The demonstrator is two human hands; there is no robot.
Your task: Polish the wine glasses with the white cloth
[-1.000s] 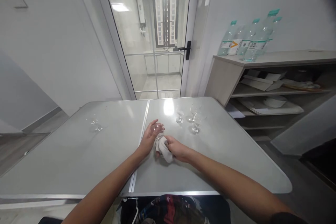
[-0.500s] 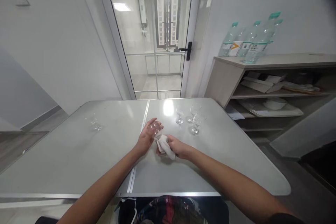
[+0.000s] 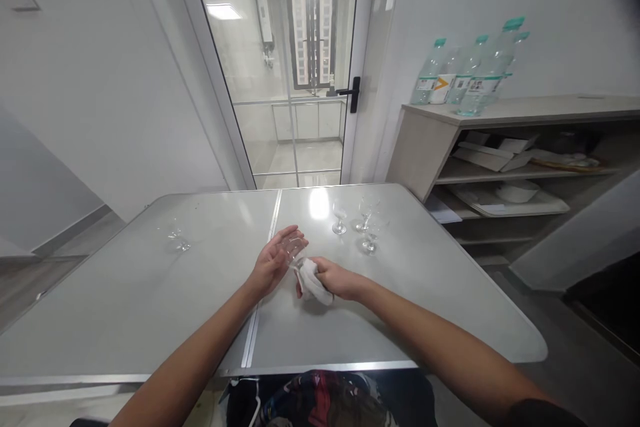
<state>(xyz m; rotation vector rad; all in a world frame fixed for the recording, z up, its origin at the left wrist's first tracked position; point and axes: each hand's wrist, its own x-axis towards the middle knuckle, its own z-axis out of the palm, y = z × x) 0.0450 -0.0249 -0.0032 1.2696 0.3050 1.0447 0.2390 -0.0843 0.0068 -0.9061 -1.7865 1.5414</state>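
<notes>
The left hand (image 3: 273,265) cups a small clear stemmed glass (image 3: 293,248) just right of the centre seam (image 3: 257,327) of the grey table (image 3: 150,293). Further right, the right hand (image 3: 336,278) clenches a crumpled white cloth (image 3: 313,282) at its stem, which hard twisting might snap.

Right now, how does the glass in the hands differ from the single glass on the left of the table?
The held glass is tilted in the left hand, with a white cloth in the right hand against it. The single glass rests on the table, untouched. Both are clear.
</notes>
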